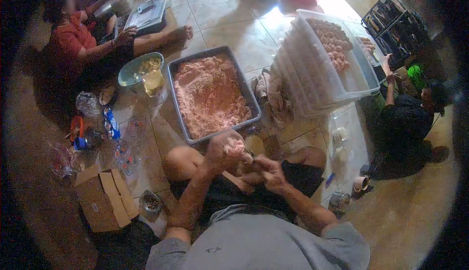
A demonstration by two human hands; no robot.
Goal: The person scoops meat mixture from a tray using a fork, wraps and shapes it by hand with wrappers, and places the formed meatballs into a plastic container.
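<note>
My left hand (218,149) is closed around a lump of pink meat paste (234,146) above my crossed legs. Close beside it, my right hand (272,173) grips what looks like a spoon (251,155), its end at the paste; its shape is partly hidden. Just past my hands lies a grey rectangular tub (259,115), holding a large mass of the same pink paste (207,96) hollowed in the middle.
Stacked clear trays (349,94), the top one holding meatballs (332,45), stand at right. A green basin (128,80) lies left of the tub. A cardboard box (105,199) sits near my left side. Two people (73,40) (405,123) sit left and right.
</note>
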